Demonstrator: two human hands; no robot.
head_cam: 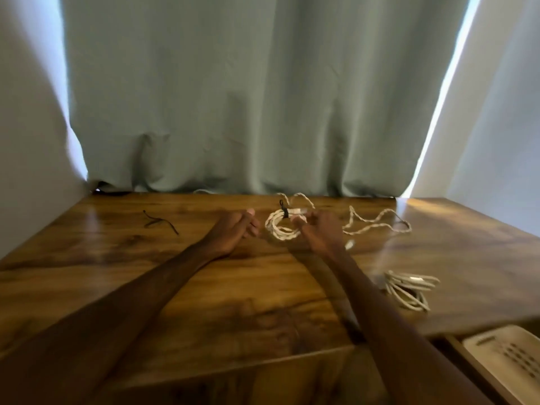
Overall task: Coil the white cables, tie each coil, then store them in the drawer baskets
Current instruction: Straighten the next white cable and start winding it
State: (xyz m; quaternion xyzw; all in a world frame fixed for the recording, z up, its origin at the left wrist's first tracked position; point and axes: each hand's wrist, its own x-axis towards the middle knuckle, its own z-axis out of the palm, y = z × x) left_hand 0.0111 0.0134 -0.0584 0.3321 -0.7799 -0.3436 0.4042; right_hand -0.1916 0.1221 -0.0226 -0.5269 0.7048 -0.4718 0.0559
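Inspected with 12 o'clock taken as the far edge of the wooden table (248, 302) and 6 o'clock as the wearer's side.

Found toward 12 o'clock, slightly right of centre: one coil of white cable (280, 229), lying flat on the table, bound at its far side by a black tie (283, 213). Pale connector end noted beside the tie, blurred.

Left hand (233, 229): low over the table at 9 o'clock of that coil, fingers straight and relaxed, released, holding nothing. Narrow gap noted between fingertips and coil.

Right hand (320, 232): at 3 o'clock of the same coil, fingers loosely bent, tips at or against the coil's rim. Grip on the coil: cannot tell, owing to motion blur.

Recorded at 3 o'clock of the right hand: a loose cable (377, 223), white, uncoiled, sprawled in wavy bends across the table. Further strand looping at 12 o'clock of the tied coil; not clear which cable it belongs to.

Recorded toward 4 o'clock, near the table's right edge: a second coil (409, 290) of white cable, lying flat; whether tied, cannot tell.

At 10 o'clock, well apart from both hands: spare black ties (159, 222), thin and dark, number unclear.

At 5 o'clock, below the table's edge: an open drawer (467, 366) with a pale slotted basket (508, 366), partly in view.

Behind the table at 12 o'clock: a grey-green curtain (263, 97), hanging to the far edge, daylight at both sides.
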